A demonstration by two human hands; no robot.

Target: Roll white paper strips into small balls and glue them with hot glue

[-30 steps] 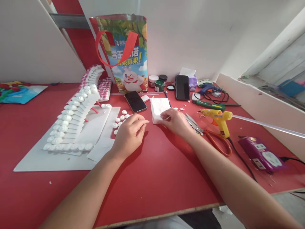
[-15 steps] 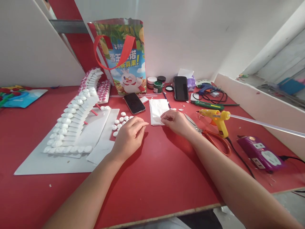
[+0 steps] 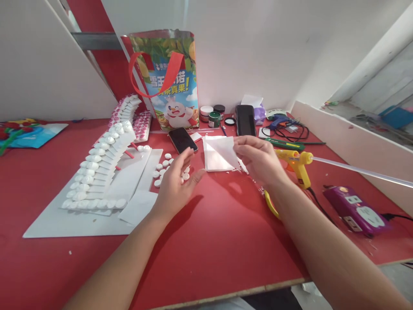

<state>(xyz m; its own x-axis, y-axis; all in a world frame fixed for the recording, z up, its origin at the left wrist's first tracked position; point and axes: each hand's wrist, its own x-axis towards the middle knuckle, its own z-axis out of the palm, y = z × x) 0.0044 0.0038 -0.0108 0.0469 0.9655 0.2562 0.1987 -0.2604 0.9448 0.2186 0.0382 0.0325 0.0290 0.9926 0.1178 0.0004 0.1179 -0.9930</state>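
Observation:
Between thumb and fingers, my right hand pinches a thin white tissue sheet, raised over a stack of the same sheets. My left hand is open and holds nothing, its fingers apart above the red table. Beside it lie several small white round pieces, partly hidden by the fingers. Farther left stands a curved white model of stepped slats edged with rounded white pieces, on a white board.
A yellow glue gun with a clear stick and a purple power socket lie at the right. Behind are a colourful bag, paint jars, a phone and a dark phone-like device.
My right hand has lifted the tissue sheet up and to the right off the stack. The fingers of my left hand have spread from a pinch.

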